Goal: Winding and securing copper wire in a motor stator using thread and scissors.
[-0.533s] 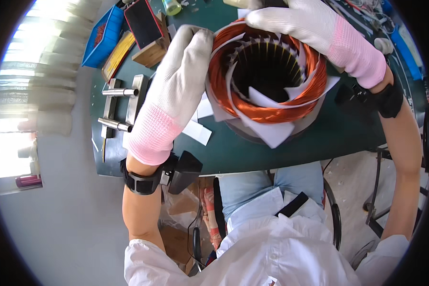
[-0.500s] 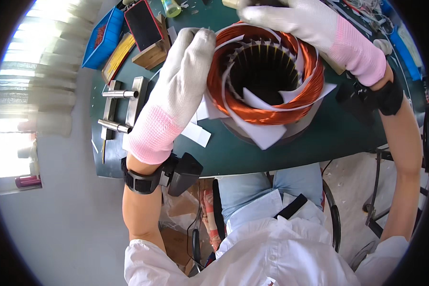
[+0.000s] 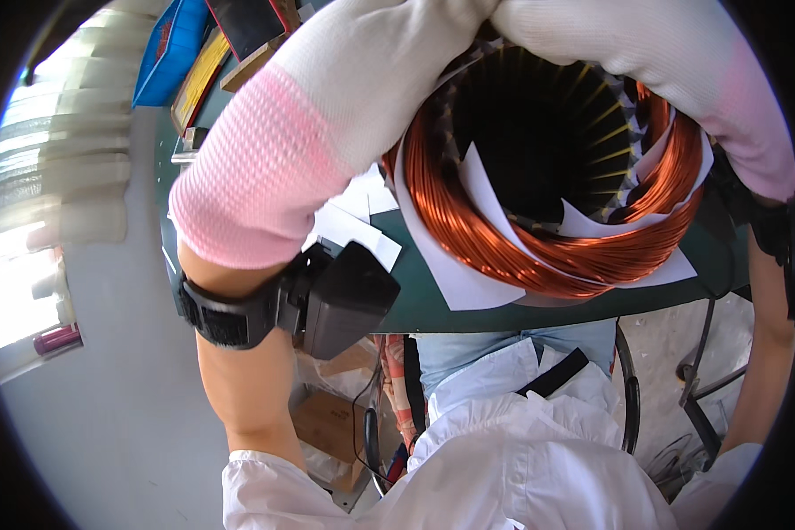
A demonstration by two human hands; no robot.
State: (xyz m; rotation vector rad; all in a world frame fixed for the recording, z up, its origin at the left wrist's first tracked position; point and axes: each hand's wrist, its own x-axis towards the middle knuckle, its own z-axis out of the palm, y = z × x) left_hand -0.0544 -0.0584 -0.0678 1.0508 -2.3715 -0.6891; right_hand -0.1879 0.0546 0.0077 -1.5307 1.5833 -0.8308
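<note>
A motor stator (image 3: 632, 146) with a dark slotted bore stands on the green table, ringed by a thick copper wire winding (image 3: 503, 238). White insulation paper sheets (image 3: 446, 265) stick out between and below the coils. My left hand (image 3: 397, 44), in a white knitted glove with a pink cuff, reaches over the far left of the winding. From the other side my right hand (image 3: 601, 35), gloved alike, lies over its far right. Both hands come together at the far rim, at the picture's top edge. Their fingertips are cut off or hidden there, so any grip cannot be seen.
Loose white paper pieces (image 3: 362, 225) lie left of the stator on the green table (image 3: 450, 320). At the far left are a blue bin (image 3: 170, 53), a yellow bundle (image 3: 196, 79) and a dark red-edged screen (image 3: 243, 26). A black device (image 3: 349, 296) is strapped to my left wrist.
Both hands have moved together at the stator's far rim, the left from its left side. The stator appears larger and lower in the picture; my head view has shifted closer.
</note>
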